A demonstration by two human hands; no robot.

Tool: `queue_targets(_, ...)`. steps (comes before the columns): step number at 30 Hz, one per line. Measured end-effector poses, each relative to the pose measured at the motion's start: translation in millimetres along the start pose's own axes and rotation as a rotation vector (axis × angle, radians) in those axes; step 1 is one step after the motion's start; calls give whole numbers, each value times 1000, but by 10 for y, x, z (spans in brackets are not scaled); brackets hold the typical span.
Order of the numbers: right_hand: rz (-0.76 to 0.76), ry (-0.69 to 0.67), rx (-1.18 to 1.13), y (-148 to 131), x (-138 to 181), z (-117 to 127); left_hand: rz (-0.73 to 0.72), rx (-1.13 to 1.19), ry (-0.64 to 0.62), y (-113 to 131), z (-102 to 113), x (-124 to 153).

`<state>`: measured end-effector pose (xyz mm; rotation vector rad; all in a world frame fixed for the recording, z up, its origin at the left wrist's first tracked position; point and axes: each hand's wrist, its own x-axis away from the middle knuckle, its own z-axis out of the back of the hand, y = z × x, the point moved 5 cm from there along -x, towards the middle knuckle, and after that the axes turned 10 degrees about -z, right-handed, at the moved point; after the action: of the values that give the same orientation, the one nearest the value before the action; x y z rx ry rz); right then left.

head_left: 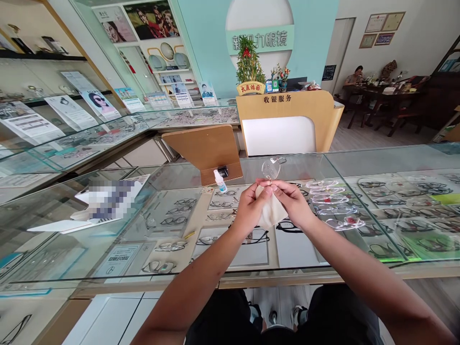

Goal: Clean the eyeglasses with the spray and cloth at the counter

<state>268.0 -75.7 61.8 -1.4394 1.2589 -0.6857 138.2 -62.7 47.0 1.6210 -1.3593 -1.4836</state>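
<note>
head view shows the left hand (252, 202) and right hand (293, 201) close together above the glass counter (309, 167), both pinching a pale cloth (272, 214). a pair of clear glasses (270, 169) sticks out on the far side of the fingertips. left of the hands, a small white bottle (220, 183) stands near a brown board (210, 151).

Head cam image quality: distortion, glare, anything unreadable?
Head view: looks like wide-angle distortion, with the framed certificates leaning; head view: reflections along the glass counter; head view: pixelated patch over part of the white card; head view: dimmer around the dark table; head view: left hand and right hand fairly sharp and lit.
</note>
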Motion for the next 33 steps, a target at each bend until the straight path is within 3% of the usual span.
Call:
queue_targets(3,-37,15,23,14,7,5,-13,-95,22,16,48,-10)
queue_targets(6,-106,103,-35,60,-9,72,14,-160,-43,12,50,-17)
queue_targets(14,-143,149,-210,34,-77,173,84,-51,-214,6,-30,-10)
queue_targets(23,-217,62,-279,135,-108,190,131,-14,-124,-2,1,-3)
queue_targets(27,-203,65,-280,144,-111,173,125,-4,-173,-18,-30,6)
queue_targets(30,-205,66,-280,147,-91,130,86,-50,-188,-5,-66,25)
queue_targets(33,-207,58,-263,150,-61,53,2,-134,-118,33,-76,46)
